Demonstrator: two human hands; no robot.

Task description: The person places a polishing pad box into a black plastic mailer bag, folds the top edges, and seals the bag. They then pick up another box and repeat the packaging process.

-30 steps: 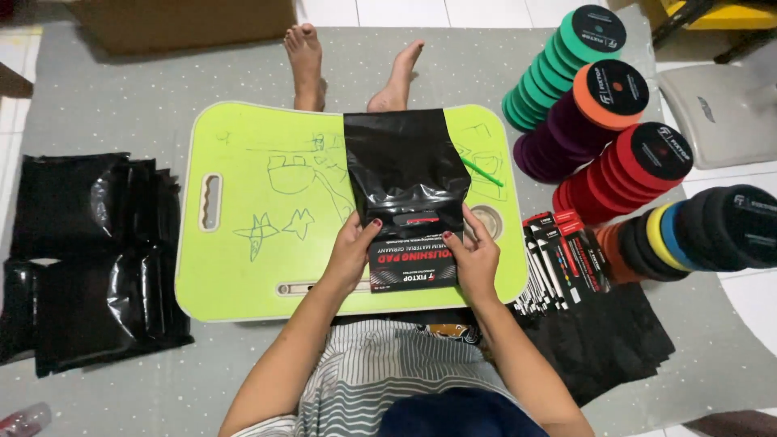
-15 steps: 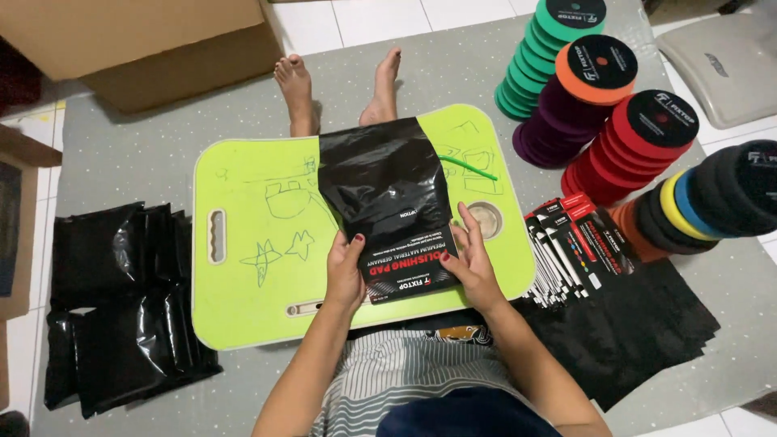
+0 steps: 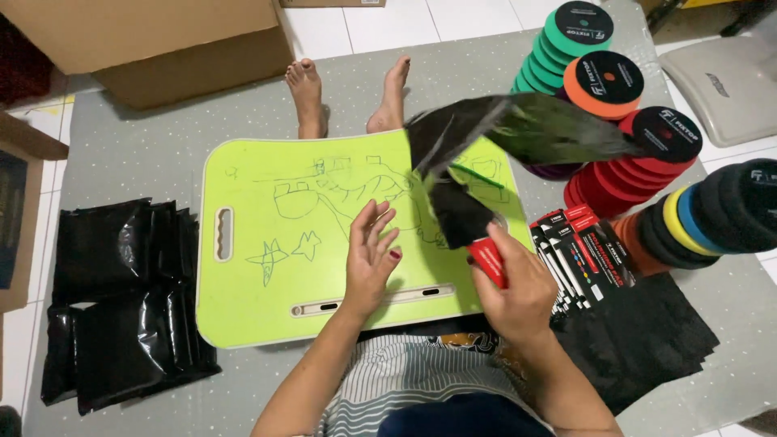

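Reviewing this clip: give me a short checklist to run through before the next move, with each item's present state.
1. Right hand grips the black bag at its red-labelled end: ok.
2. Left hand free, open over the green board: ok.
3. Bag lying flat: not ok, it is lifted and motion-blurred.
4. Bag sealed: cannot tell.
5. Black bag pile left of the board: ok.
6. Foam pad stacks standing at right: ok.

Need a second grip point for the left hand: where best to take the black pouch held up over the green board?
Probably the pouch's free left edge above the right hand, approached from the left. The red bottom end is already pinched, the top is blurred, and the left hand hovers open beside it.
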